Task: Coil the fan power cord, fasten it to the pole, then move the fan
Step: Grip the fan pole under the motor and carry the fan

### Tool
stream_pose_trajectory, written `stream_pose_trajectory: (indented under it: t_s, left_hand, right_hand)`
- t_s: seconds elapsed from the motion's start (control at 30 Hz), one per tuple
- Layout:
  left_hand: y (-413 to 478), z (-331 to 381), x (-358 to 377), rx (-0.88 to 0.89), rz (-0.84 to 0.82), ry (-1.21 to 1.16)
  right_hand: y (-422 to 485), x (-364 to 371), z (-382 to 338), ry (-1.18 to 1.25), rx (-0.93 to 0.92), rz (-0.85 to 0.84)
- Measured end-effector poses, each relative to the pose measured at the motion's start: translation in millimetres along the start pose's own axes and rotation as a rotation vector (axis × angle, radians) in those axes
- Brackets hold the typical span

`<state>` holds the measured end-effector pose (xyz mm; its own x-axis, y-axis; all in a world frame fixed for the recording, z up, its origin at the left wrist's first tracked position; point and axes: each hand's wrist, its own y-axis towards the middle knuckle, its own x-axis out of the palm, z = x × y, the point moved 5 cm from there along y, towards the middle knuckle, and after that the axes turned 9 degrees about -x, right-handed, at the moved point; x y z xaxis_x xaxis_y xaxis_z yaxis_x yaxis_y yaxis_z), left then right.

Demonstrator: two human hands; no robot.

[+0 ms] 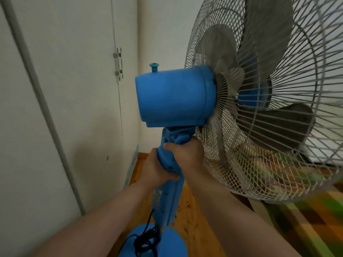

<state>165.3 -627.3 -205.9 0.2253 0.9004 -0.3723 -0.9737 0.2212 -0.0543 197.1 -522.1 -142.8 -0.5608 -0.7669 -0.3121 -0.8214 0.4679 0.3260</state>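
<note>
A blue standing fan fills the view, its motor housing [172, 97] close in front and its white wire cage [278, 112] with grey blades to the right. My left hand [157, 168] grips the blue neck [167, 160] just below the tilt joint. My right hand [182, 153] grips the same neck from the right, slightly higher. The blue pole [170, 199] runs down to the round blue base [163, 243]. The black power cord [146, 238] hangs in a bundle of loops low on the pole, above the base.
A white wardrobe door with a metal handle [118, 62] stands close on the left, with a grey pipe [37, 89] slanting across the wall. Wooden floor [189, 219] lies below. A green and orange patterned mat [315, 219] lies at the right.
</note>
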Motion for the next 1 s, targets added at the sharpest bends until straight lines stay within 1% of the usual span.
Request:
stream_pose_trajectory:
  t_s: [0.17,0.33,0.63,0.8,1.0]
  left_hand:
    - [81,-17,0,-0.011,0.006,0.005]
    - [171,-5,-4,0.006,-0.011,0.027]
    - [290,5,5,-0.043,0.011,0.013]
    - [354,5,14,-0.071,0.045,0.018]
    - [431,5,18,-0.092,0.068,-0.033]
  right_hand:
    - [62,42,25,-0.025,0.017,-0.053]
    - [146,74,43,-0.021,0.083,-0.039]
    - [258,108,73,-0.031,0.092,-0.023]
    - [320,126,97,-0.024,0.126,-0.068]
    - [388,150,112,0.000,0.115,-0.105]
